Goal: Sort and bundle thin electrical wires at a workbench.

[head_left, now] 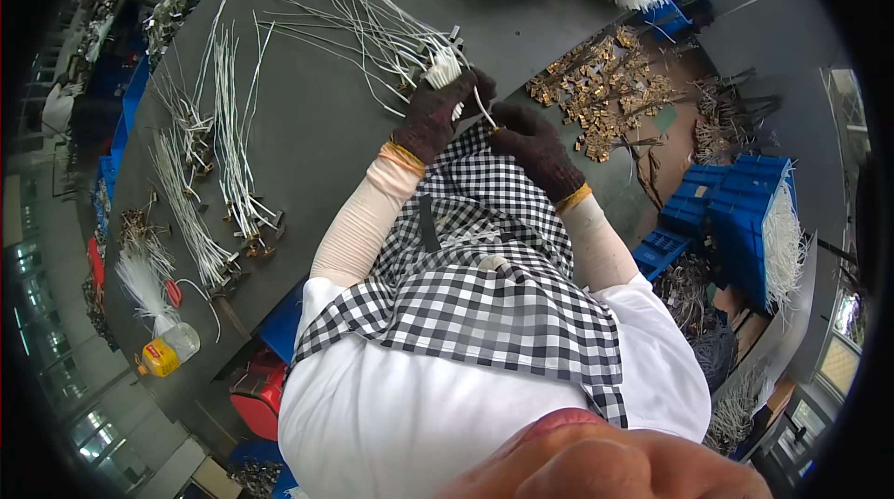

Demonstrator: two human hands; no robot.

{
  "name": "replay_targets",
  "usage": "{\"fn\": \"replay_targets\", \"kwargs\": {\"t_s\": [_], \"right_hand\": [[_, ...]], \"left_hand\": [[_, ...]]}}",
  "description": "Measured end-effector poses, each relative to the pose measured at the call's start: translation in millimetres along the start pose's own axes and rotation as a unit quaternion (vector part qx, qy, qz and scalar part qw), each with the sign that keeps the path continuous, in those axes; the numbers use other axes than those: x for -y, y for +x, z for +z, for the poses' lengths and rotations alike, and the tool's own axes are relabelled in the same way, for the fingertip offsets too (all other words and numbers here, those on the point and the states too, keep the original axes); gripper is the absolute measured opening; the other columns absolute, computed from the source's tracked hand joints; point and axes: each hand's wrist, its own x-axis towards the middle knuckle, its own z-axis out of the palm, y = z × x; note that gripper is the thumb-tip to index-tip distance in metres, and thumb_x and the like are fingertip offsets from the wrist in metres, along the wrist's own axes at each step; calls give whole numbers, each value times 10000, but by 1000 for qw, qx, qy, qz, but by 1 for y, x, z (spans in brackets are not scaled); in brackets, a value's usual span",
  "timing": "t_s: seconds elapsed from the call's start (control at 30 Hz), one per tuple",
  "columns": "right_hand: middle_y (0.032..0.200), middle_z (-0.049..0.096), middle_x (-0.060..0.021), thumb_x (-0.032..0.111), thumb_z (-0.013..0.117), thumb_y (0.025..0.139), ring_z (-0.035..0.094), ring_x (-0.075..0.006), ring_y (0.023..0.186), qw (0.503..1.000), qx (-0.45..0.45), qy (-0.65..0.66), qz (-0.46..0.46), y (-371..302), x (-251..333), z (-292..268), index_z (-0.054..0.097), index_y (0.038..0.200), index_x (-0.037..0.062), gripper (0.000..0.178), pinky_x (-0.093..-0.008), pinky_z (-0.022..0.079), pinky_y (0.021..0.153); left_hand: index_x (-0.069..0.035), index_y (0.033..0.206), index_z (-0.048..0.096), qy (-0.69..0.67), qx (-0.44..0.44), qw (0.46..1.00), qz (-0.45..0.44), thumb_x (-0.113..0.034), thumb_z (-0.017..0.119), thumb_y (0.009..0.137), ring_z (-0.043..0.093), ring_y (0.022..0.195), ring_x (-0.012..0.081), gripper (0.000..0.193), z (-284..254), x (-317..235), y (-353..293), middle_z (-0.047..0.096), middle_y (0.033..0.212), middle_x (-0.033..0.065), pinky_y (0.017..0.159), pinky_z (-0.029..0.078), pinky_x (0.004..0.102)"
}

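My left hand (436, 115), in a dark knitted glove, is closed around a bundle of white wires (443, 69) near the table edge. Long thin leads (372, 20) run from that bundle away to the upper left over the grey tabletop, with small metal pieces among them. A single white wire (481, 106) curves from the bundle to my right hand (535, 147). That hand, gloved the same way, pinches the wire's end between thumb and fingers. What lies inside the left palm is hidden.
Wire bundles with metal ends (228, 136) lie on the left of the table (307, 145). A cut plastic bottle (177, 345) holds white strands. Brass-coloured parts (605, 89) are heaped at right, near blue crates (745, 220). A red bag-like object (258, 397) sits below the table.
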Motion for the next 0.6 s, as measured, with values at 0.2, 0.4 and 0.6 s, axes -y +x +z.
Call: {"fn": "replay_targets", "kwargs": {"t_s": [0.2, 0.4, 0.6], "right_hand": [[1022, 661, -126, 121, 670, 884, 646, -187, 859, 999, -2, 15, -44, 41, 21, 21, 577, 1173, -42, 344, -319, 547, 804], [995, 673, -140, 227, 625, 940, 666, -233, 886, 987, -14, -136, -83, 133, 43, 0, 606, 1188, -7, 341, -347, 538, 815], [1168, 654, -197, 489, 579, 934, 611, -359, 1132, 791, -45, -587, -164, 222, 23, -3, 605, 1270, 41, 560, -430, 470, 976]], "left_hand": [[-46, 1122, 677, 80, -102, 992, -6, -172, 697, 897, 685, 834, 154, 259, -19, 6, 5, 718, 979, 56, 736, 535, 304], [-19, 981, 718, 60, -331, 941, -45, -272, 700, 910, 644, 760, 98, 264, -114, 30, -16, 701, 849, 25, 674, 492, 257], [-70, 978, 731, 183, -388, 887, -170, -397, 739, 868, 671, 758, 204, 345, -119, 65, -48, 715, 828, 86, 720, 515, 372]]}}
